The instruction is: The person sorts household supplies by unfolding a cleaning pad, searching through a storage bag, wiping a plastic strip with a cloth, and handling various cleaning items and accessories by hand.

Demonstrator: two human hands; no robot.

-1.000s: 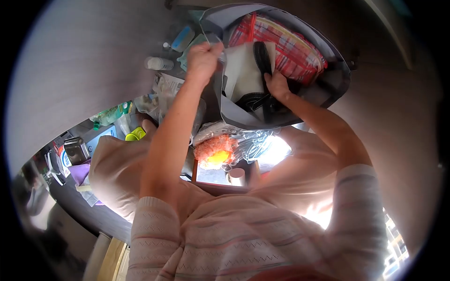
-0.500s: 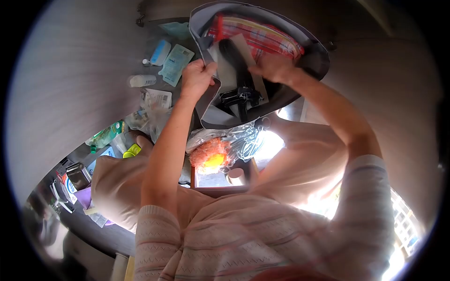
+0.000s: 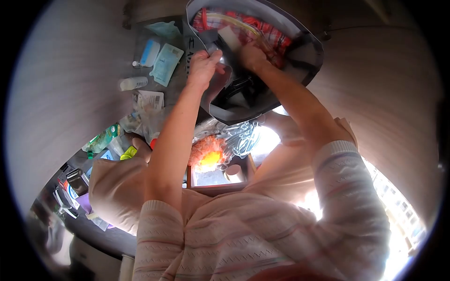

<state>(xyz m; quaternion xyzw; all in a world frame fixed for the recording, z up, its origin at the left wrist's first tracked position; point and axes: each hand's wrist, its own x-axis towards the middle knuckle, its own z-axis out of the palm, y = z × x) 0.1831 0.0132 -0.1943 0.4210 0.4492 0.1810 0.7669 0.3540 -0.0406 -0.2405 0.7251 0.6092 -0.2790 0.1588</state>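
A large grey shopping bag [image 3: 248, 116] stands tilted with its mouth towards me. My left hand [image 3: 205, 69] is closed on the bag's left rim. Deep inside the bag is my right hand [image 3: 254, 57], its fingers partly hidden and smeared. It is beside a red plaid cloth pouch [image 3: 276, 41] with a yellowish zip edge. A beige flat piece [image 3: 229, 38] lies near that hand's fingers. Lower in the bag sits a black object with thin straps or bars [image 3: 238, 88], mostly in shadow; its kind cannot be made out.
To the left lie a pale green packet [image 3: 166, 64], a blue-and-white container [image 3: 150, 52] and a white bottle [image 3: 133, 84]. Below the bag, an open drawer [image 3: 220, 188] holds an orange fluffy thing [image 3: 206, 152]. Clear plastic [image 3: 243, 138] bunches beside it. Cabinet walls rise on both sides.
My right hand has moved left and deeper into the bag. The beige piece and the black object are now more covered and shadowed. The bag has shifted slightly up and left.
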